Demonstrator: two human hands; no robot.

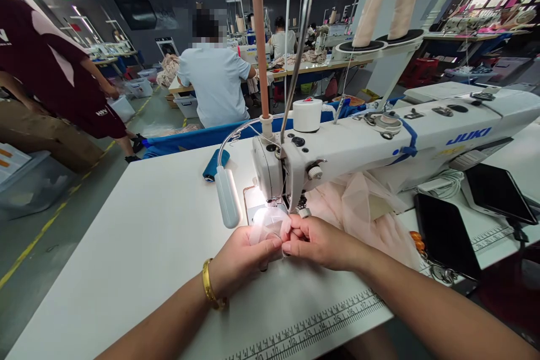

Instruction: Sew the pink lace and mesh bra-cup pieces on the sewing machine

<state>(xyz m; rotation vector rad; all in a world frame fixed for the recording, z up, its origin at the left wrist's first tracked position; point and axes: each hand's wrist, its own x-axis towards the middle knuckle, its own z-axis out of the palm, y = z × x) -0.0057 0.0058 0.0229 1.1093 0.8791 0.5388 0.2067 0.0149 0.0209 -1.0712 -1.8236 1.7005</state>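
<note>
Both my hands meet just in front of the needle area of a white sewing machine [358,146]. Pale pink sheer fabric [270,225] is pinched between them, lit brightly by the machine lamp [228,197]. My left hand [247,247], with a gold bangle at the wrist, grips the fabric's left part between thumb and fingers. My right hand [316,241] closes on its right edge, fingertips touching those of the left. More of the pink fabric [358,202] lies bunched under the machine arm, to the right. The needle tip is hard to make out in the glare.
A teal thread spool [216,165] lies behind the lamp. To the right are a black phone [447,236], a second dark-screened device [500,191] and a coiled white cable [442,185]. A printed ruler [312,332] runs along the front edge. A seated person [215,79] works beyond the table.
</note>
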